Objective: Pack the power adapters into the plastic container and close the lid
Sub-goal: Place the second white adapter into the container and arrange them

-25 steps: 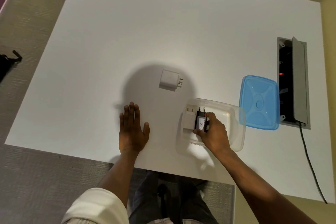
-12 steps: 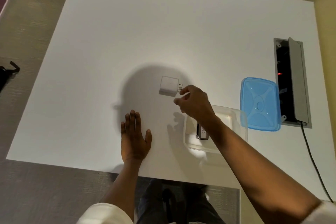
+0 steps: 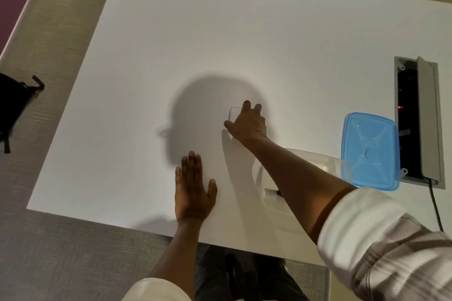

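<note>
Head view: the right hand [image 3: 248, 122] is curling loosely over the white adapter [image 3: 233, 112], fingers draped on top, thumb at its near-left side; can't tell if it's gripping yet. Left hand [image 3: 193, 190] is lying flat and empty. The adapter's probably light, rigid and slick, so pinching opposite flat sides looks best. The clear container [image 3: 340, 166] is sitting near-right, blue lid [image 3: 370, 151] off beside it.

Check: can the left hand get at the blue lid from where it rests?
Probably not directly. The left hand lies flat near the table's front edge, and the right forearm and clear container sit between it and the blue lid.
</note>
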Tool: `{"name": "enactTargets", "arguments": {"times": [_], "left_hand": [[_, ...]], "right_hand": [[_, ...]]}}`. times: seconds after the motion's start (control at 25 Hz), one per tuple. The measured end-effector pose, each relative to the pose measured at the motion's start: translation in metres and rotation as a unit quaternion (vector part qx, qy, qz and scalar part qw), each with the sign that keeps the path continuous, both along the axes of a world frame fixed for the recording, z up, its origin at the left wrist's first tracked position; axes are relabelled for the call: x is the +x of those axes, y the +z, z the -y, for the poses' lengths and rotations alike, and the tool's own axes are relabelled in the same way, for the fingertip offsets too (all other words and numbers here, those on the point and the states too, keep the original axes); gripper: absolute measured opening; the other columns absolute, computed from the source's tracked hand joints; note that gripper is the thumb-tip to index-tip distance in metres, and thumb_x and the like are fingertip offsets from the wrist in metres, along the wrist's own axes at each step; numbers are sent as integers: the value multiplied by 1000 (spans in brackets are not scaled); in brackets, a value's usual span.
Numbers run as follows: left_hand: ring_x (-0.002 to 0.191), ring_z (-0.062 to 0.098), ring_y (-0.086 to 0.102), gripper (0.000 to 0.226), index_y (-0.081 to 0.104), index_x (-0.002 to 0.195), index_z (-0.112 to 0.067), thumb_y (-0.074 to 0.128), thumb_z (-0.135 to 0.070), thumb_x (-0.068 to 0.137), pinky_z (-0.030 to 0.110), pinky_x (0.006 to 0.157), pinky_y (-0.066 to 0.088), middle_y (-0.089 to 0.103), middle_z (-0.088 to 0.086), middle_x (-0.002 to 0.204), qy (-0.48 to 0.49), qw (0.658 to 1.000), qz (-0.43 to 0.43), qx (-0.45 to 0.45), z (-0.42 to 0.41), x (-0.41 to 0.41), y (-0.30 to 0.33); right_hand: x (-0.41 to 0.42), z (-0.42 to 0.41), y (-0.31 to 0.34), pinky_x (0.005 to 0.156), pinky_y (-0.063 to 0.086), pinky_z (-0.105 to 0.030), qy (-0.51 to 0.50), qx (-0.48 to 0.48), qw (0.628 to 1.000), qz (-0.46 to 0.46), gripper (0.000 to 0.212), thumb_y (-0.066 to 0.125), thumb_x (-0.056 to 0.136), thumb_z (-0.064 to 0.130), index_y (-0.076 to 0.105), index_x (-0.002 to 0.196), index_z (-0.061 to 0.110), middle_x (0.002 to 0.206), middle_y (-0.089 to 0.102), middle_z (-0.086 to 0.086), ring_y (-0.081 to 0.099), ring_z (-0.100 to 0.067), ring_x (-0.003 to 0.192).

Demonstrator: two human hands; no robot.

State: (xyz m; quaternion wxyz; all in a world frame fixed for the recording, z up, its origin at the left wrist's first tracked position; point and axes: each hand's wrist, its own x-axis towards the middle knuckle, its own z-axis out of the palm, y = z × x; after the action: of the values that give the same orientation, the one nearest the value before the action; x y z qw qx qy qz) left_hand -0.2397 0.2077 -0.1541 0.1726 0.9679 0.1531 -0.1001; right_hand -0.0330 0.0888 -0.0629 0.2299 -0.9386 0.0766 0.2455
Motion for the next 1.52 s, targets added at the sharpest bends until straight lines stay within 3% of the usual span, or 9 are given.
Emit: {"name": "enactTargets", "arguments": {"times": [0.12,0.24,0.32,0.44,0.6,0.72,0.92,1.16,1.52], "left_hand": [[157,23,7,80,9,161,-16,39,-49,94,43,127,14,8,2,170,2,1000,11,0,1,1,1],[157,23,9,80,13,160,-15,43,-47,94,44,127,15,12,4,170,0,1000,24,-2,1,0,2],[157,23,10,80,14,160,-14,44,-47,93,44,126,16,14,5,169,3,1000,30,-2,2,1,3],[156,25,13,79,16,160,-14,43,-48,94,44,126,17,16,5,169,3,999,32,1,2,0,4],[157,24,13,78,18,160,-13,43,-48,94,44,126,16,16,5,169,5,999,36,-2,2,1,3],[157,23,12,78,17,160,-14,41,-49,95,43,127,14,15,4,169,5,999,32,1,2,1,3],[157,23,10,78,17,160,-15,43,-49,95,44,128,13,13,4,170,1,1000,31,-2,0,1,1],[158,22,5,78,13,160,-14,41,-48,96,42,129,9,10,4,170,-3,1000,29,-1,-1,-1,-3],[158,25,5,77,5,161,-17,31,-50,96,45,128,11,6,4,170,-11,999,34,2,0,-1,3]], "right_hand": [[-1,-4,-5,86,46,-44,96,-17,995,38,60,62,85,44,41,134,17,137,37,-16,45,-43,115],[0,-4,-7,101,40,-49,244,-10,969,46,47,64,83,27,52,128,22,143,38,-11,39,-41,124],[-4,-1,-9,108,34,-52,288,0,956,59,45,63,82,18,55,126,23,149,36,-9,33,-40,133],[-19,-2,-12,104,39,-52,227,-8,968,108,58,68,80,25,46,133,23,152,31,-11,40,-39,129],[-31,-11,-13,91,48,-47,137,-47,985,90,73,67,81,36,28,140,17,148,30,-16,52,-42,113],[-30,-16,-11,87,51,-45,133,-46,986,86,69,66,83,36,29,139,16,145,31,-18,51,-41,112],[-31,-21,-8,85,51,-45,157,-42,985,62,65,63,84,16,30,140,17,145,30,-18,48,-44,115],[-61,-12,-3,91,52,-49,189,1,981,31,71,72,80,23,34,140,21,146,31,-14,44,-42,123],[-108,45,52,91,52,-44,120,81,975,169,69,70,76,27,40,137,22,139,42,-10,52,-35,116]]}}
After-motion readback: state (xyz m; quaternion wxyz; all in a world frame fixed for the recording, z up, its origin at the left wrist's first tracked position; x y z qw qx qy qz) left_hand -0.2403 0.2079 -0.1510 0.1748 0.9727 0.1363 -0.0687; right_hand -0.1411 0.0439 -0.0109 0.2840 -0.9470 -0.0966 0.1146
